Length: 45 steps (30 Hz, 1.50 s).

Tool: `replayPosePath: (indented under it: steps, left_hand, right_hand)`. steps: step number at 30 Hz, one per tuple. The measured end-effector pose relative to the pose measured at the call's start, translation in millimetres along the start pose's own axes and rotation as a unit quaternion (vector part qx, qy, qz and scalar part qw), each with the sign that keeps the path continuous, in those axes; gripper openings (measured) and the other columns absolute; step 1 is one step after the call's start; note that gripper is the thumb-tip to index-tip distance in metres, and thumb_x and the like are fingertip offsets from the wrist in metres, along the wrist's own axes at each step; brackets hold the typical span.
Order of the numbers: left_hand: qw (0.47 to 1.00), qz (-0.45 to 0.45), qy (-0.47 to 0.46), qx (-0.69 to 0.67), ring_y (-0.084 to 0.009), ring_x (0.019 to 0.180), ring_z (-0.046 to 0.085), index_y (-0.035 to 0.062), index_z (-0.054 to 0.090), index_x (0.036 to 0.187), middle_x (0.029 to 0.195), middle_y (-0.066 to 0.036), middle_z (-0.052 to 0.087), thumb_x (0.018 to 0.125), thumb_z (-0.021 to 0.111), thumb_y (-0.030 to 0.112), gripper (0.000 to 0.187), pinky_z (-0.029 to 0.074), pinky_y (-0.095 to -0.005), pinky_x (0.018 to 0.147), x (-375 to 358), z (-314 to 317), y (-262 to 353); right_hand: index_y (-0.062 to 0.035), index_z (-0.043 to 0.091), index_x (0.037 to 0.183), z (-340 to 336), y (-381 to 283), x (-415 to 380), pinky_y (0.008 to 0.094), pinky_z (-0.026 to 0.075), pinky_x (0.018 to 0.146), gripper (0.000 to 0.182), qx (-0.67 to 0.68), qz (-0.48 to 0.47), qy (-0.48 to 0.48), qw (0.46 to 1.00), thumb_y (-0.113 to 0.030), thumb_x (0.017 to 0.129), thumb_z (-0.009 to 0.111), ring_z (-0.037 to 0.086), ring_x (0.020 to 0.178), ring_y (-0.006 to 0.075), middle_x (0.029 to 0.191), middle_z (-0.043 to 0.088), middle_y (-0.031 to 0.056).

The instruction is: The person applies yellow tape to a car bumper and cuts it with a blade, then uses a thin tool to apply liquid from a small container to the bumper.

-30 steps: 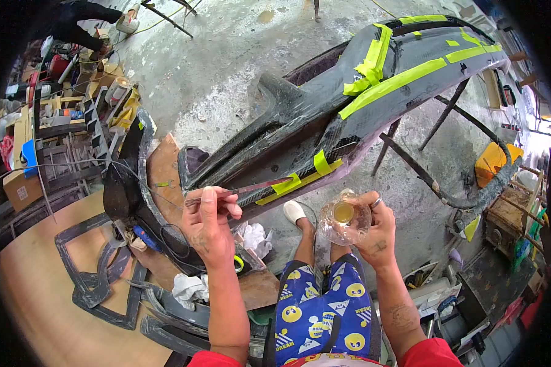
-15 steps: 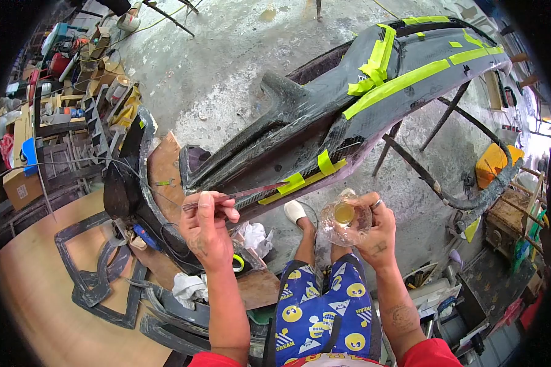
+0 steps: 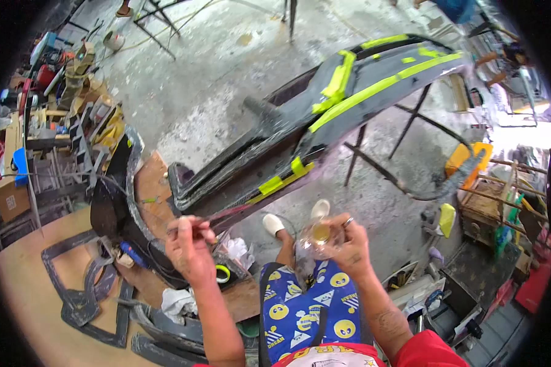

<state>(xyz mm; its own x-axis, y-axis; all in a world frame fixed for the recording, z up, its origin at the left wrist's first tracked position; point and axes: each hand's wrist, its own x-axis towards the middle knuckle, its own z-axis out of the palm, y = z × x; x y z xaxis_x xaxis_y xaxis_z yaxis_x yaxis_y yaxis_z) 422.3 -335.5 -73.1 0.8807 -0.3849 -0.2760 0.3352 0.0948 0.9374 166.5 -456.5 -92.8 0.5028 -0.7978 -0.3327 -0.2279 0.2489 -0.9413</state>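
My left hand (image 3: 191, 252) is closed around a thin, dark reddish stick (image 3: 229, 213), whose far end reaches toward the near edge of the panel. Motion blurs the stick, so its tip is hard to make out. In my right hand (image 3: 350, 249) is a clear plastic cup (image 3: 306, 246) with yellowish liquid (image 3: 320, 232) in it, tilted so that I look down into it. Beyond both hands lies a long, black moulded panel (image 3: 239, 165) with a carbon-like surface. Strips of lime green tape (image 3: 373, 98) run along it, and shorter pieces sit near its lower edge.
Dark metal stand legs (image 3: 379, 168) support the panel. Black curved frames (image 3: 61, 287) lie on a tan board (image 3: 24, 269) at left. White crumpled paper (image 3: 179, 303) and a tape roll (image 3: 222, 273) lie near my left arm. A wooden box (image 3: 487, 205) stands right.
The view has shifted, with the panel now farther left. The stick's far end has moved from over the lower green tape to nearer the panel's left lower edge. Both hands keep their holds.
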Motion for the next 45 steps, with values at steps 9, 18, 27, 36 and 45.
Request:
replayPosePath:
  steps: [9,18,27,36,45]
  left_hand:
    - [1.0,0.005,-0.019,0.002,-0.0147,0.061,0.058,0.0013,0.06,0.096,0.08,-0.011,0.065,0.099,0.058,0.019,0.018,0.046,-0.027,0.056,-65.3,-24.4,102.4]
    - [0.999,0.006,-0.029,0.035,-0.0125,0.061,0.057,0.0011,0.061,0.098,0.078,-0.007,0.064,0.098,0.06,0.022,0.021,0.045,-0.0251,0.056,-137.3,17.5,139.1]
    - [0.998,0.051,-0.034,0.013,-0.0128,0.069,0.059,0.0014,0.063,0.1,0.085,-0.008,0.065,0.097,0.061,0.019,0.018,0.048,-0.0272,0.063,-226.1,142.5,116.4]
    - [0.997,0.079,0.024,0.005,-0.0131,0.073,0.059,0.0,0.059,0.108,0.089,-0.01,0.065,0.097,0.059,0.016,0.019,0.048,-0.0273,0.065,-312.4,195.5,105.9]
    - [0.999,0.039,0.005,0.03,-0.0114,0.071,0.056,-0.0001,0.06,0.11,0.091,-0.008,0.064,0.098,0.059,0.015,0.02,0.045,-0.0255,0.064,-314.1,194.3,109.6]
  right_hand:
    - [-0.0053,0.06,0.104,-23.0,-74.2,-106.6,0.0225,0.046,0.051,0.039,-0.024,0.042,-0.071,0.996,-0.012,0.075,0.085,0.057,0.065,0.0054,0.085,0.065,0.0018]
    - [-0.002,0.06,0.106,-91.9,-147.5,-126.1,0.0229,0.047,0.047,0.035,-0.021,0.032,-0.093,0.995,-0.007,0.078,0.079,0.056,0.061,0.0065,0.078,0.063,0.0016]
    - [-0.0035,0.061,0.107,-267.1,-139.3,-115.9,0.0236,0.052,0.063,0.035,0.005,-0.026,-0.059,0.998,-0.004,0.076,0.078,0.064,0.076,0.0084,0.09,0.07,0.0046]
    - [-0.0002,0.059,0.109,-314.7,-161.7,-51.5,0.022,0.048,0.047,0.037,-0.079,-0.052,-0.142,0.985,-0.003,0.076,0.074,0.06,0.067,0.0079,0.085,0.066,0.0046]
    - [-0.0018,0.059,0.111,-278.8,-196.9,-30.7,0.0232,0.049,0.047,0.038,-0.079,-0.066,-0.193,0.976,0.0,0.076,0.072,0.059,0.062,0.0083,0.086,0.066,0.0054]
